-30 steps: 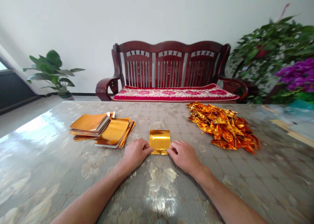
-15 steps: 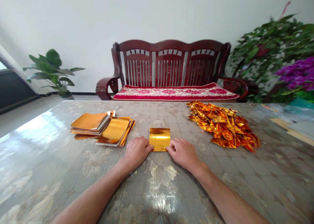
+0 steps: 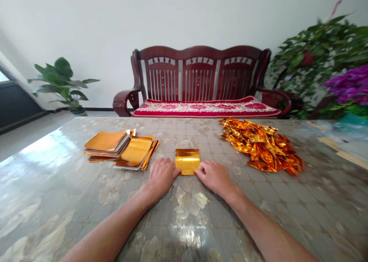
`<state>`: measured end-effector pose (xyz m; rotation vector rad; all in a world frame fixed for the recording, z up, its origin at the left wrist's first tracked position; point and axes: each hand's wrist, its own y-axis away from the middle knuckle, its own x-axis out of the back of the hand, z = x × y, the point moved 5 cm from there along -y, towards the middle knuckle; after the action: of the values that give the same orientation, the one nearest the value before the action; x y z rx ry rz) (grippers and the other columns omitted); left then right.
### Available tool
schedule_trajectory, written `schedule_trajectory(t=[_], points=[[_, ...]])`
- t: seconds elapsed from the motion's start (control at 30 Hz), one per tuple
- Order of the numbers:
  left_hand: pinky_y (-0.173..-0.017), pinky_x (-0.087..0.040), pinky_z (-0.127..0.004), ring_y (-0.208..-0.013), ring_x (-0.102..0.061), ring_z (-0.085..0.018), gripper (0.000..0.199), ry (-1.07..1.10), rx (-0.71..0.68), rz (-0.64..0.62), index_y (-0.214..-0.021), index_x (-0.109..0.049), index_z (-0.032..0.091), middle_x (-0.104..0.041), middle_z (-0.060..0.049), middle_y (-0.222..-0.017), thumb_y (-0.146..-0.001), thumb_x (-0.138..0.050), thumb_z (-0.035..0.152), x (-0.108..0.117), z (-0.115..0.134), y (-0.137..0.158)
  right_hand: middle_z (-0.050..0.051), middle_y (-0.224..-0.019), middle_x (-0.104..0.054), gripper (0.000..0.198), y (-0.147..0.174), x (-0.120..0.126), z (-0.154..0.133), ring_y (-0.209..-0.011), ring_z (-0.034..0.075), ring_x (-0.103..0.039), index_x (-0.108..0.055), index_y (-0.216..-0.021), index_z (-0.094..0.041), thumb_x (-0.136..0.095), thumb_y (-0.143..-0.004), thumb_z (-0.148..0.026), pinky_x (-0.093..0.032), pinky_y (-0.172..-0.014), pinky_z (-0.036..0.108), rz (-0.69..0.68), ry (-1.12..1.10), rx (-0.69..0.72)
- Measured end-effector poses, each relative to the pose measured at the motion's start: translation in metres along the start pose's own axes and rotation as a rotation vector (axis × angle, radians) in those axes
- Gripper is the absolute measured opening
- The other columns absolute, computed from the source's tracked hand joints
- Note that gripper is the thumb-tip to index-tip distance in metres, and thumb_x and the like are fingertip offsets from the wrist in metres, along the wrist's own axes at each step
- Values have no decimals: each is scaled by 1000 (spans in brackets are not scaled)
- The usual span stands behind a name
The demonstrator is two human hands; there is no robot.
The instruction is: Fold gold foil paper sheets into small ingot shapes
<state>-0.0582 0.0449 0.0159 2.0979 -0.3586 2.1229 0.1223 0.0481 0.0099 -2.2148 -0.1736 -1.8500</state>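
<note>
A shiny gold foil paper sheet (image 3: 187, 161) lies on the table in front of me, its surface slightly curved. My left hand (image 3: 163, 174) is closed at the sheet's near left corner, with the thumb on the edge. At the near right corner my right hand (image 3: 214, 177) pinches the same edge with its fingers curled. Left of my hands are stacks of gold foil sheets (image 3: 135, 151). To the right lies a heap of folded gold foil pieces (image 3: 260, 147) with pointed ends.
The patterned, glossy table (image 3: 189, 231) spreads under everything. Plastic bags and tan card strips (image 3: 347, 154) are at the right edge. Beyond the table stands a dark red wooden bench (image 3: 198, 74) with a red cushion, between a potted plant (image 3: 63, 82) and leafy greenery (image 3: 316, 59).
Both hands stay at the sheet's near corners. The sheet's near edge sits very slightly higher in the view; otherwise almost nothing differs.
</note>
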Motion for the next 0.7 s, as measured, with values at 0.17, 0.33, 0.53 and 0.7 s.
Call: schedule_trajectory(t=[0.17, 0.33, 0.53, 0.7], points=[[-77, -43, -34, -93, -65, -26, 38, 0, -8, -8, -85, -71, 16, -70, -10, -90, -95, -50, 45, -2, -1, 0, 1, -81, -70, 24, 1, 1, -1, -75, 16, -60, -64, -72, -22, -54, -90, -35, -24, -59, 29, 4, 3, 6], [-77, -41, -35, -91, -63, -26, 36, 30, -32, 6, -84, -69, 17, -68, -10, -89, -95, -50, 45, -4, -2, 1, 1, -80, -70, 22, 3, 4, -2, -75, 16, -60, -63, -71, -21, -56, -90, -32, -25, -60, 29, 40, -12, 22], [-82, -41, -36, -94, -58, -25, 23, 51, -37, 70, -95, -64, 20, -64, -7, -97, -93, -57, 42, 0, 0, 3, 1, -80, -69, 19, 4, 2, -3, -77, 16, -59, -63, -73, -21, -58, -89, -30, -27, -62, 29, 66, -5, 31], [-83, -43, -31, -99, -55, -21, 13, 195, -209, 116, -104, -62, 22, -62, -4, -103, -96, -51, 23, -4, 9, 4, 1, -81, -67, 19, 5, 0, -3, -78, 17, -58, -61, -74, -21, -59, -89, -33, -27, -62, 29, 101, 0, 35]])
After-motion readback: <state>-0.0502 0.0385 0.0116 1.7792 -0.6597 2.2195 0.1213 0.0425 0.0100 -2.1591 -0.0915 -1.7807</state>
